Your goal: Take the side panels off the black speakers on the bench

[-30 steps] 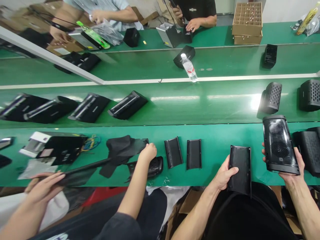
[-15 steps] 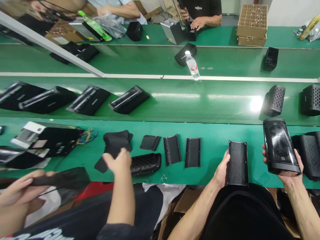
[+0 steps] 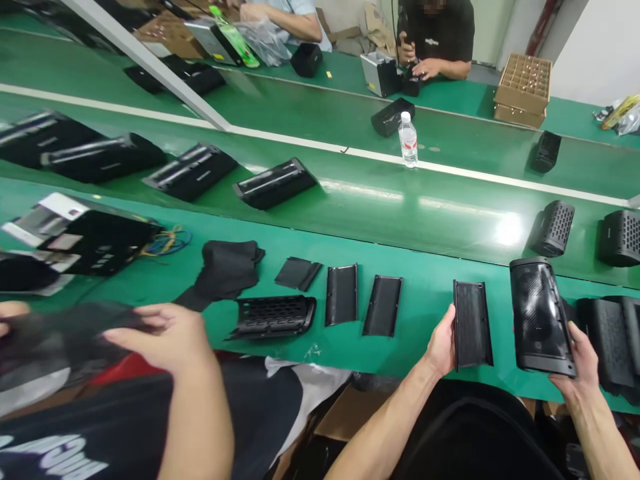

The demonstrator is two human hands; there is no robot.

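Black perforated plastic panel (image 3: 471,325) was clasped by the left grip (image 3: 443,343), glossy black speaker housing (image 3: 539,317) by the right grip (image 3: 573,363), at the green tabletop's (image 3: 415,353) near edge; both judged light, stiff, best held by edges.

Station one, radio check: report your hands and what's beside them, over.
Left hand: black speaker panel, held upright. Right hand: black speaker body, gripped at lower end. Beside it: black speaker housings, to the right.

The left forearm (image 3: 385,417) and right forearm (image 3: 607,437) rise from the bottom edge, angling toward each other. The left hand (image 3: 443,343) grips with its thumb raised; the right hand (image 3: 570,373) grips from below, fingers curled upward.
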